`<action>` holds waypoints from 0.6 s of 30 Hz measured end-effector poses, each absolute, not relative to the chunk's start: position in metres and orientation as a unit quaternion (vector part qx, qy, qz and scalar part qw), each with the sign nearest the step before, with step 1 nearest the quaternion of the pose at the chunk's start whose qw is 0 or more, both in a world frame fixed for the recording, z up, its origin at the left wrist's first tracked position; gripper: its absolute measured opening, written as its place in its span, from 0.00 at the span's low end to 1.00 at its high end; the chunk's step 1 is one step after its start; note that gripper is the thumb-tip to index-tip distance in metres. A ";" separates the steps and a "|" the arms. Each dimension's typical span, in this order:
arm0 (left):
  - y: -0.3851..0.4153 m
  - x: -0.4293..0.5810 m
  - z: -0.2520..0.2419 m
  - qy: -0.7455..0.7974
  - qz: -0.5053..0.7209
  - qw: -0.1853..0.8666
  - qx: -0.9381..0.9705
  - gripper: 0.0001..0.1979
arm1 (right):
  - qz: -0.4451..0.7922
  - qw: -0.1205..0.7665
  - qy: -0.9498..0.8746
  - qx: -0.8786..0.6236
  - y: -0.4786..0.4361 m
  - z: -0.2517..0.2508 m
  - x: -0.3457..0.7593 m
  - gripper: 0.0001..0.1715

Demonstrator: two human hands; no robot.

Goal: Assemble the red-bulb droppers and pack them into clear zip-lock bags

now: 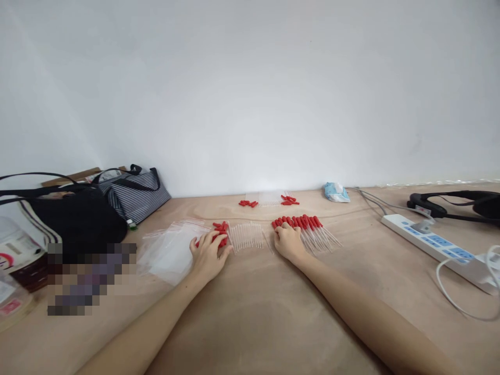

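Observation:
My left hand lies over a small pile of red tube-like pieces, fingers bent and thumb spread apart, touching the pile. Between my hands is a row of thin whitish sticks, laid side by side. My right hand is closed, its fingers curled down at the left end of a row of red-topped sticks. What its fingertips grip, if anything, is hidden. One loose thin stick lies just left of this hand. Clear zip bags are spread beside my left hand.
Near the wall lie more red pieces and another row of sticks. A blue-and-white packet, a power strip with cables and a black headset-like object are on the right. Bags and a plastic container stand left.

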State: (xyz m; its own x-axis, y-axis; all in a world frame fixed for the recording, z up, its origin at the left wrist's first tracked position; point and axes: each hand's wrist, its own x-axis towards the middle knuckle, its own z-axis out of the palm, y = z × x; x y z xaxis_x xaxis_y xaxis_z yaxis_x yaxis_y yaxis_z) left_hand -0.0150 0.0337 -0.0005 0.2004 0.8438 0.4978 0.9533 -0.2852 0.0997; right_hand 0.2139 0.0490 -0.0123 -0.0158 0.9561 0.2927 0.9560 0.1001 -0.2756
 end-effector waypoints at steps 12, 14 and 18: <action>0.096 -0.019 0.034 -0.703 -0.140 -0.053 -0.695 0.08 | 0.042 0.172 -0.697 -0.695 0.044 -0.003 0.185 0.16; 0.100 -0.018 0.032 -0.710 -0.139 -0.077 -0.686 0.08 | 0.037 0.159 -0.699 -0.697 0.043 -0.003 0.183 0.15; 0.105 -0.018 0.028 -0.719 -0.146 -0.124 -0.668 0.08 | 0.024 0.139 -0.708 -0.692 0.037 -0.003 0.182 0.16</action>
